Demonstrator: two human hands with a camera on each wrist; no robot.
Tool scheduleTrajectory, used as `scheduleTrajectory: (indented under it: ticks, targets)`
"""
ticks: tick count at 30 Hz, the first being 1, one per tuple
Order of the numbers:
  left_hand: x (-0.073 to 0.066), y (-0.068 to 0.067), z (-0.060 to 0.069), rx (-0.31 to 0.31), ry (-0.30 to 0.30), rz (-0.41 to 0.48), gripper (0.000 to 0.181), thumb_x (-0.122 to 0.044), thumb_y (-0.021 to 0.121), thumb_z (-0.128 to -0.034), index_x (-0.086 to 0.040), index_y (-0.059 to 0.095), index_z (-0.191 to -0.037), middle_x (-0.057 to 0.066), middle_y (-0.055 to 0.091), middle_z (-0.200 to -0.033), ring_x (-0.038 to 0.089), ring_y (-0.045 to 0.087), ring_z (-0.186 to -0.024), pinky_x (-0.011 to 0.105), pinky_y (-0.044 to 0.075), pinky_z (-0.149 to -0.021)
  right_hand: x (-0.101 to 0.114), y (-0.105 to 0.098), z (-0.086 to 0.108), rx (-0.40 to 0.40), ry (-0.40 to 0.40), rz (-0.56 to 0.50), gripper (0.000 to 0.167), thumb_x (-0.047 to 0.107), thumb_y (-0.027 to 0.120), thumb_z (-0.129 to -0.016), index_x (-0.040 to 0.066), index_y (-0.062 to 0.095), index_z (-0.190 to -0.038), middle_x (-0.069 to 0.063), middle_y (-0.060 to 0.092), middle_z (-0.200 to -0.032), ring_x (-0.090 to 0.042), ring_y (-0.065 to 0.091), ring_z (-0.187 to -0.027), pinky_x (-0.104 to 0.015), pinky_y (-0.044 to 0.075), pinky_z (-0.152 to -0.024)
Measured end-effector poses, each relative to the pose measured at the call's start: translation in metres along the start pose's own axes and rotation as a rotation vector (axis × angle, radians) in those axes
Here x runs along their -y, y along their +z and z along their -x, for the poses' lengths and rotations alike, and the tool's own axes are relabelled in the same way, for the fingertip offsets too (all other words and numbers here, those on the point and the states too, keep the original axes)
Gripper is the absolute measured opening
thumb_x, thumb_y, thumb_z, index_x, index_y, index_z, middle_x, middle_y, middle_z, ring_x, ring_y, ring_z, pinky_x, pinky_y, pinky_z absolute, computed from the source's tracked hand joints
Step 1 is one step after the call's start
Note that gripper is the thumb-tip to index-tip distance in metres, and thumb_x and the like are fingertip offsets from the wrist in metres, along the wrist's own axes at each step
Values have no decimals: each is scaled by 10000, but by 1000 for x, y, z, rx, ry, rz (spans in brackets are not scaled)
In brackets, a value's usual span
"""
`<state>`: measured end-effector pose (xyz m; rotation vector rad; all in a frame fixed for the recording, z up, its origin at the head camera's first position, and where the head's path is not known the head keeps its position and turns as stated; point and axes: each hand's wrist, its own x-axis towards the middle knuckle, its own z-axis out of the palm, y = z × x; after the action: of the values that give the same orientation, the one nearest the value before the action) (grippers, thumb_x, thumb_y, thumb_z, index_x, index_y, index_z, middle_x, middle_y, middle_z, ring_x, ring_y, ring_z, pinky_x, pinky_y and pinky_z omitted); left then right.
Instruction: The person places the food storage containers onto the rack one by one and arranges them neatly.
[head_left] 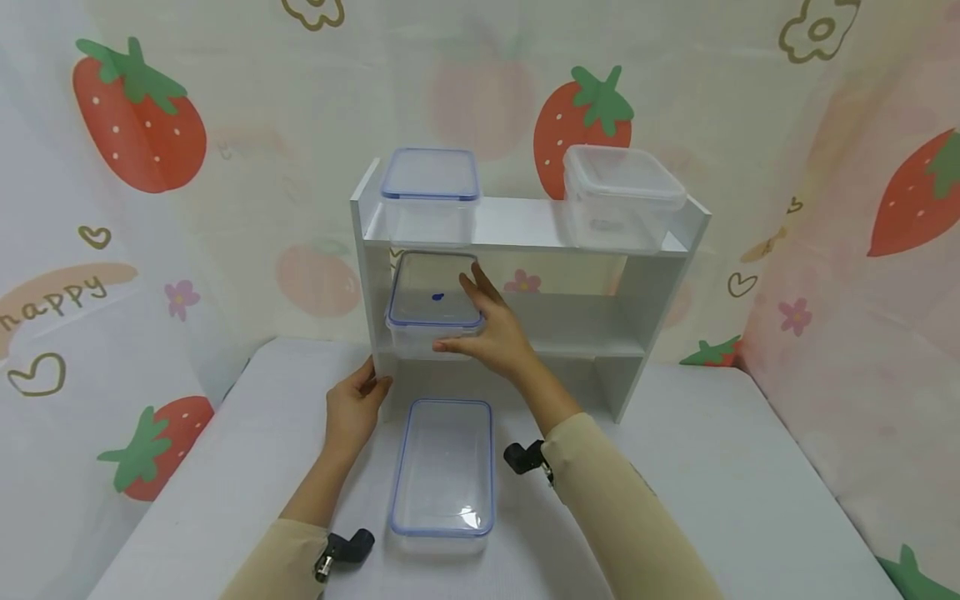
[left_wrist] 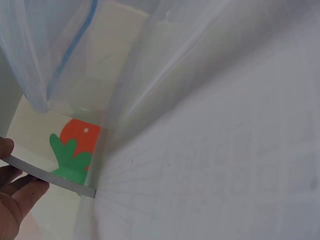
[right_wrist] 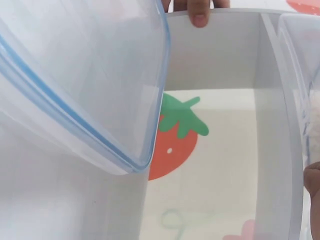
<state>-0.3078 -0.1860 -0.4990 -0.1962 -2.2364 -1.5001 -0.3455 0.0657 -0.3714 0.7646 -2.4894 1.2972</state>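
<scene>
In the head view, a clear container with a blue-edged lid and a blue mark (head_left: 435, 292) sits on the middle shelf at the left. My right hand (head_left: 491, 329) is at its right side, thumb low and fingers spread over the lid's edge; firm contact cannot be told. My left hand (head_left: 354, 410) pinches the lower front edge of the white shelf unit's left panel (head_left: 367, 292); the left wrist view shows the fingers (left_wrist: 30, 192) and thumb on either side of that panel. Another blue-rimmed container (head_left: 442, 467) rests on the table before the unit.
On the top shelf stand a blue-lidded container (head_left: 431, 196) at the left and a clear-lidded one (head_left: 624, 196) at the right. The unit's right panel (head_left: 660, 308) rises beside the right forearm. Behind hangs a strawberry-print cloth (head_left: 262, 167).
</scene>
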Motion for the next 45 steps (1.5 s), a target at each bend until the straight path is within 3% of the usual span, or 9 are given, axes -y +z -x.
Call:
scheduleTrajectory:
  ticks: [12,26,35,45]
  targets:
    - [-1,0,1,-3,-11,-8,488,-164,682,-1004,-82,544,-1464,164,629,-1388,322,701,-1153,380,593,-944,-1,0,-3,23,5,-10,1111,454,935,-715,257,319,-1619,121,53,-1730,-183,165,-1578,-536,301,-1246]
    - [0,1,0,6,-2,2,487,-179,663,-1017,-74,528,-1473,205,606,-1406,355,685,-1175,416,585,-958,10,1,2,-44,18,85,1129,439,935,-719,178,311,-1623,-73,181,-1719,-291,226,-1566,-541,354,-1219]
    - [-1,0,-1,1,-10,6,485,-157,670,-1009,-62,534,-1465,182,592,-1424,362,664,-1209,374,566,-982,15,1,18,-67,45,139,1091,552,864,-767,180,302,-1624,-94,189,-1713,-318,238,-1559,-547,353,-1219]
    - [-1,1,0,-5,-29,-14,484,-173,676,-1007,-67,545,-1460,182,604,-1412,346,682,-1183,385,585,-957,22,0,39,-140,30,74,998,468,870,-801,149,358,-1596,-68,265,-1689,-282,265,-1551,-521,308,-1247]
